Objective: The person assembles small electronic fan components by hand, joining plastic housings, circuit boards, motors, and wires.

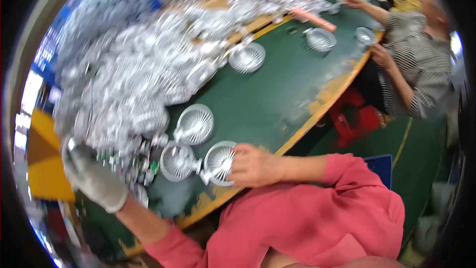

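Note:
My right hand (pixel 255 166), bare, curls its fingers over the edge of a clear, round fan housing (pixel 216 163) with radial ribs, near the table's front edge. Touching or almost touching it on the left is a second fan housing (pixel 177 161). A third fan housing (pixel 196 123) lies just behind them. My left hand (pixel 94 176), in a pale glove, is raised at the far left beside the heap. Its blurred fingers are closed around a small shiny piece (pixel 73 143) whose kind I cannot make out.
A big heap of clear plastic parts (pixel 124 74) covers the table's left and back. More fan housings (pixel 247 58) lie along the green table (pixel 267 99). A co-worker in a striped top (pixel 416 59) handles parts at the far right. A red stool (pixel 352 119) stands below the edge.

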`<state>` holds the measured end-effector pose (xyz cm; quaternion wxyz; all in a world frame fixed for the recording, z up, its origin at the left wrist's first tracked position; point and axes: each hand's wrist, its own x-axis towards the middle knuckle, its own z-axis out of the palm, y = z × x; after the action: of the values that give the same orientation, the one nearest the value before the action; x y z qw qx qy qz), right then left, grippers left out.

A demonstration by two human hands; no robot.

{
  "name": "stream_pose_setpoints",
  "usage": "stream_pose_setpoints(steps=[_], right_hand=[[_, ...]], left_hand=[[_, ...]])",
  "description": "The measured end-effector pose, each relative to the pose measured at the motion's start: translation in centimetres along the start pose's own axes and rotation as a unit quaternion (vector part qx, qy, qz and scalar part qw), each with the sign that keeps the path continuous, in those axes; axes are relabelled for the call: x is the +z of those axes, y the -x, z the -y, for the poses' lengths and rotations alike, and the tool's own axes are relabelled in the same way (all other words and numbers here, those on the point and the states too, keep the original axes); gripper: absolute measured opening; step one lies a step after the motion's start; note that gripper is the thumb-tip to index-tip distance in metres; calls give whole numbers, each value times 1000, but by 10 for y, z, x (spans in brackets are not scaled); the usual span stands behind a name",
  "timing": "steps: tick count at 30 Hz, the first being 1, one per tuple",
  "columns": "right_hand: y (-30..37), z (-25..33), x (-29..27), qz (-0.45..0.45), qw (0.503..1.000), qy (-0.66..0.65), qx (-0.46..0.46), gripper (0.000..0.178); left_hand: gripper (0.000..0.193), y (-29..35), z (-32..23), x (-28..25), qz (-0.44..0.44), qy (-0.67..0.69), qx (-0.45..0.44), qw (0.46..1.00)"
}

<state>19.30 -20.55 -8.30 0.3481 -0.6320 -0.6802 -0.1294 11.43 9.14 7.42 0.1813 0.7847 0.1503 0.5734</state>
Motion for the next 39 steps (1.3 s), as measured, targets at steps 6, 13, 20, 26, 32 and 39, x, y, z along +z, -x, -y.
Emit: stream_pose_setpoints(steps=[6, 13, 20, 26, 32, 39], right_hand=[[-5, 2, -9, 34, 999, 20, -10, 26], [-27, 15, -22, 0, 999, -31, 27, 51], [-45, 25, -10, -39, 994, -99, 16, 50], [-45, 13, -19, 13, 993, 18, 115, 20], [-41, 0, -23, 141, 982, 106, 58, 10], [-51, -15, -21, 238, 969, 62, -17, 20]], left_hand=[[31, 58, -65, -23, -23, 182, -25, 983], [45, 128, -79, -47, 328, 313, -432, 780], [60, 155, -77, -28, 455, 300, -383, 746], [73, 150, -77, -15, 483, 33, -88, 870], [55, 165, -67, -11, 519, -11, -11, 855], [28, 166, -53, -17, 483, -15, 63, 873]])
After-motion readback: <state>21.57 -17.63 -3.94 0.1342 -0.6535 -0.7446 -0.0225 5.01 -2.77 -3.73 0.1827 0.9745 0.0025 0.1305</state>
